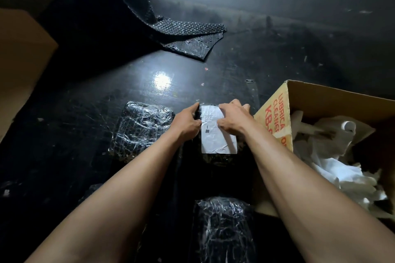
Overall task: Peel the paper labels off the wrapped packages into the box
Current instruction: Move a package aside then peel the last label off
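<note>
Hands meet over a dark wrapped package (220,157) lying on the black desk (85,102), just left of an open cardboard box (275,117). A white paper label (217,134), wrinkled and printed with small dark marks, is stuck flat on the package's top. The left hand (188,121) is closed around the package's far left corner, fingers curled over the edge and thumb at the label's left side. The right hand (232,118) presses down on the label's far right part, its fingers bent and pinching at the paper's edge; whether any of the paper has lifted cannot be told. Crumpled white paper (342,168) fills the box, whose yellow flap carries red lettering. A second wrapped package (141,130), glossy with clear film, lies to the left of the held one, beside the left wrist. A third wrapped package (224,228) sits nearer the person, between the forearms. A sheet of black bubble wrap (188,36) lies folded farther back on the desk.
</note>
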Action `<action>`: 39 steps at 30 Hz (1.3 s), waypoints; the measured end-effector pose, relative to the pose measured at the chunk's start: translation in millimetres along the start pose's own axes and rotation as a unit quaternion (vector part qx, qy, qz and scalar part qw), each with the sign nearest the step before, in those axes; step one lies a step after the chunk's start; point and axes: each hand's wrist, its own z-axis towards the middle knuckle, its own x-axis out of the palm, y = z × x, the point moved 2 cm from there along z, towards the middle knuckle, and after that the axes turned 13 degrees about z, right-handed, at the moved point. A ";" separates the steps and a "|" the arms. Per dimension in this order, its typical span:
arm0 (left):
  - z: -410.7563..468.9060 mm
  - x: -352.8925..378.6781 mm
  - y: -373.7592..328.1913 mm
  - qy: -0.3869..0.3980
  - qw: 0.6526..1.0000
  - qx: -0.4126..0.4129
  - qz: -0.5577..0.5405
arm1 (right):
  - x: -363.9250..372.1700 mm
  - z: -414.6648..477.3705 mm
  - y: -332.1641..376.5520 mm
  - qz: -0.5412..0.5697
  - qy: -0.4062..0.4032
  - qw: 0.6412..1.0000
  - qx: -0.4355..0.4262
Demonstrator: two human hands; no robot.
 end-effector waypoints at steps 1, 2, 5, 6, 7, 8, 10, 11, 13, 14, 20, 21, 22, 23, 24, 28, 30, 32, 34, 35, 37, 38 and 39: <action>1.6 -1.0 0.4 0.002 1.000 0.000 -0.007 | -0.8 2.0 -0.1 0.008 -0.004 1.000 -0.002; 4.1 -1.1 1.4 0.004 1.000 0.003 -0.017 | -2.0 4.6 -0.8 0.013 -0.010 1.000 0.001; 6.9 -2.2 2.2 0.013 0.999 0.014 -0.037 | -3.4 13.4 -2.0 0.016 -0.042 0.999 -0.002; 8.4 -1.9 3.0 0.016 0.999 0.014 -0.042 | -2.4 17.7 -3.3 0.025 -0.063 0.998 -0.013; 9.5 -1.8 3.4 0.017 0.999 0.013 -0.043 | -1.1 20.7 -4.2 0.045 -0.089 0.995 -0.026; 10.9 -1.0 4.3 0.017 0.999 0.012 -0.044 | 0.5 22.5 -5.3 0.076 -0.115 0.990 -0.037; 13.3 0.4 5.8 0.015 0.999 0.006 -0.043 | 3.0 22.1 -5.9 0.119 -0.151 0.980 -0.048; 13.8 0.5 6.3 0.012 0.999 0.003 -0.045 | 3.7 21.9 -5.8 0.124 -0.158 0.978 -0.052; 15.5 1.1 7.6 0.007 0.998 0.000 -0.062 | 4.3 21.6 -5.6 0.123 -0.167 0.976 -0.065; 16.3 1.2 7.8 0.004 0.998 -0.002 -0.069 | 3.7 21.6 -5.6 0.127 -0.170 0.975 -0.070; 16.8 1.5 6.6 -0.007 0.995 -0.013 -0.098 | -0.3 18.6 -8.1 0.129 -0.152 0.974 -0.103; 17.1 2.2 6.8 -0.006 0.995 -0.013 -0.103 | -2.1 17.8 -8.5 0.130 -0.148 0.974 -0.110; 17.7 3.0 7.3 -0.006 0.994 -0.013 -0.105 | -4.3 16.9 -8.4 0.130 -0.143 0.974 -0.116; 17.9 3.2 7.7 -0.007 0.995 -0.014 -0.103 | -6.3 16.1 -8.3 0.126 -0.136 0.975 -0.121; 18.0 3.4 7.8 -0.009 0.995 -0.016 -0.102 | -7.8 15.3 -8.3 0.119 -0.129 0.976 -0.126; 15.2 2.2 6.2 -0.016 0.994 -0.023 -0.107 | -10.2 8.8 -6.1 0.098 -0.113 0.980 -0.134; 14.6 2.4 6.6 -0.014 0.993 -0.027 -0.114 | -9.2 4.8 -5.3 0.102 -0.112 0.980 -0.132; 14.1 2.7 7.3 -0.016 0.993 -0.031 -0.114 | -7.6 0.0 -4.7 0.107 -0.116 0.979 -0.131; 12.2 2.0 7.0 -0.023 0.993 -0.034 -0.108 | -5.4 -5.7 -6.4 0.111 -0.128 0.976 -0.136; 11.7 1.9 7.1 -0.023 0.993 -0.035 -0.106 | -4.6 -9.2 -7.2 0.111 -0.133 0.976 -0.135; 11.3 1.2 6.3 -0.023 0.993 -0.036 -0.108 | -3.2 -16.7 -9.5 0.109 -0.142 0.976 -0.128; 10.9 0.9 5.5 -0.022 0.993 -0.035 -0.108 | -2.3 -19.5 -10.7 0.108 -0.145 0.976 -0.124; 10.4 0.6 4.7 -0.021 0.994 -0.033 -0.105 | -1.4 -22.0 -11.6 0.107 -0.149 0.975 -0.121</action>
